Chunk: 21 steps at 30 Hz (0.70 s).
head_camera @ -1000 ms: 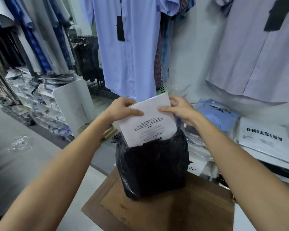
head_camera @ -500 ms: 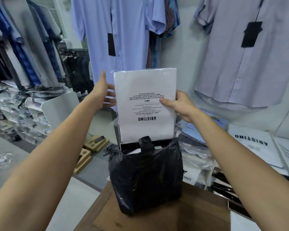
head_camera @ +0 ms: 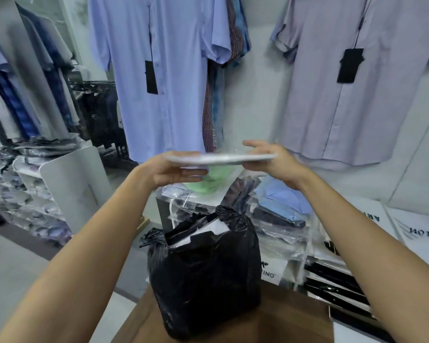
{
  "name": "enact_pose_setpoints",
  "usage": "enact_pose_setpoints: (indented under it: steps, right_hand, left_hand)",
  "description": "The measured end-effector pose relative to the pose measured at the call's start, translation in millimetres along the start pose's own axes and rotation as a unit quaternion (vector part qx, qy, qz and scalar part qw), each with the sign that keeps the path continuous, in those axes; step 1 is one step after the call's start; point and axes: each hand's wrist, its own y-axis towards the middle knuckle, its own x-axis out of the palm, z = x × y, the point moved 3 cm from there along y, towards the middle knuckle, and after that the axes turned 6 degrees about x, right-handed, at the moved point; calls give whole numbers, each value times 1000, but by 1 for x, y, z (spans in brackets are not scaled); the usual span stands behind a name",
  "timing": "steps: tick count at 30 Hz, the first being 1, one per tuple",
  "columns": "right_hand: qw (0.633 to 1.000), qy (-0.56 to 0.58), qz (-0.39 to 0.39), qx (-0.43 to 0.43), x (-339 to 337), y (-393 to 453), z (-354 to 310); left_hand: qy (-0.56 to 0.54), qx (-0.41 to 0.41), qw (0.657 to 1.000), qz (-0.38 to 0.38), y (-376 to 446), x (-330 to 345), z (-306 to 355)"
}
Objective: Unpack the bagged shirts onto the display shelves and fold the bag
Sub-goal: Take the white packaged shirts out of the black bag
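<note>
A black plastic bag (head_camera: 206, 276) stands upright on a brown wooden table (head_camera: 282, 325), its mouth open with more white packaged shirts showing inside. Above it I hold one flat white packaged shirt (head_camera: 221, 158) level, seen edge-on and blurred. My left hand (head_camera: 174, 173) grips its left end, fingers underneath. Gripping the right end is my right hand (head_camera: 270, 159). The package hovers above the display shelf (head_camera: 278, 233), which carries bagged shirts in green, blue and dark colours.
Light blue and lilac shirts (head_camera: 164, 78) with black tags hang on the wall behind. White boxes (head_camera: 421, 233) with printed lettering lie on the shelf at right. A white rack (head_camera: 72, 184) stacked with wrapped shirts stands at left.
The packaged shirt came up out of the black bag, held upright, and has now been tipped flat and lifted higher toward the shelf. Both hands stayed on it.
</note>
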Motion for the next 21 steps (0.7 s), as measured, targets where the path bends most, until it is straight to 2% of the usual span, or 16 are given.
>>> enact_pose_setpoints:
  steps: [3, 5, 7, 12, 16, 21]
  right_hand:
    - [995, -91, 34, -5, -5, -8, 8]
    - [991, -83, 104, 7, -10, -9, 14]
    - [989, -42, 138, 33, -14, -11, 18]
    - [996, 22, 81, 43, -22, -13, 17]
    - [982, 110, 127, 88, -25, -12, 11]
    - [968, 128, 170, 134, -23, -14, 14]
  left_hand:
    - [62, 29, 998, 2, 11, 3, 2]
    - [89, 54, 995, 1, 13, 3, 5]
    - [90, 71, 993, -13, 18, 0, 2]
    - [63, 136, 989, -4, 22, 7, 1]
    - [36, 156, 987, 11, 17, 14, -5]
    - [82, 195, 976, 51, 17, 31, -18]
